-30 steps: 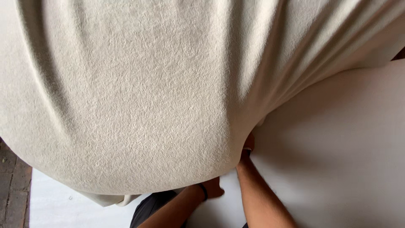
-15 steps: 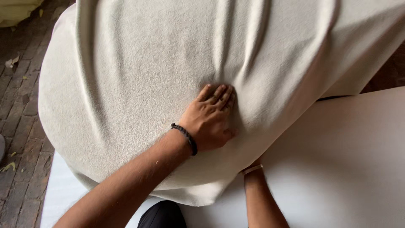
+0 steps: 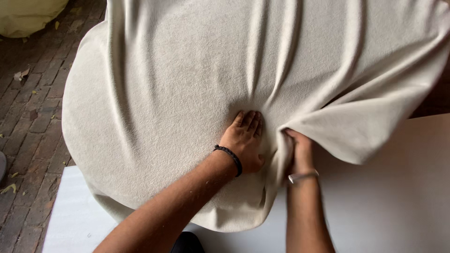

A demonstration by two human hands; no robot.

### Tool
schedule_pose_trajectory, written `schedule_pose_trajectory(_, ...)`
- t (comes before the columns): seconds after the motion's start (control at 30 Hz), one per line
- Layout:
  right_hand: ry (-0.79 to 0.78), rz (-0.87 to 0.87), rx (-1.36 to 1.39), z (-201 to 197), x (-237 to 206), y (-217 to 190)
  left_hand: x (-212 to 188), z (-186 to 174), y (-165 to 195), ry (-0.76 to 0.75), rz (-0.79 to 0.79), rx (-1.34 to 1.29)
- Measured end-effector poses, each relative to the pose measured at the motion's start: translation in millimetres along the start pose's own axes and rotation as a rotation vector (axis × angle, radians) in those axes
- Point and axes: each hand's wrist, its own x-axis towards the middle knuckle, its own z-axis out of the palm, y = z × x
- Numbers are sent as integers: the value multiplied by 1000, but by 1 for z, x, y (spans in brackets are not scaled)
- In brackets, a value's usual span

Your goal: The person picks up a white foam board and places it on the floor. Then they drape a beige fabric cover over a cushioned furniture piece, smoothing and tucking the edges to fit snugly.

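Note:
A large cream fabric (image 3: pixel 187 84), bulging like a stuffed cover, fills most of the head view. My left hand (image 3: pixel 243 140) lies flat on it with fingers together, pressing into the cloth where several folds gather; a dark braided band is on that wrist. Just to the right, my right hand (image 3: pixel 300 150) pinches a fold of the same fabric at its edge, fingers partly hidden under the cloth. A silver bracelet circles that wrist.
A white flat sheet (image 3: pixel 393 201) lies under and to the right of the fabric. Brick floor (image 3: pixel 28 117) with scattered leaves runs along the left. A pale yellow stuffed bag (image 3: pixel 28 16) sits at the top left corner.
The fabric bundle has shifted away and up. My left hand came from beneath onto the top of the cloth. My right hand has come out from under it and grips a fold.

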Motion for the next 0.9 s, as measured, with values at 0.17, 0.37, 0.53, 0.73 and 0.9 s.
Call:
schedule_pose_trajectory(0.17,40,52,-55,22,44,41,2,3,8,53,-29,-15)
schedule_pose_trajectory(0.37,37,70,-82,21,52,54,19,-2,21,24,-21,-3)
schedule_pose_trajectory(0.53,-9,81,-84,35,53,43,-4,-3,16,-6,136,-113)
schedule_pose_trajectory(0.73,-22,78,-63,47,40,20,-30,36,-53,330,-263,-260)
schedule_pose_trajectory(0.9,-5,45,-6,43,27,-21,-8,55,-97,524,-597,-482)
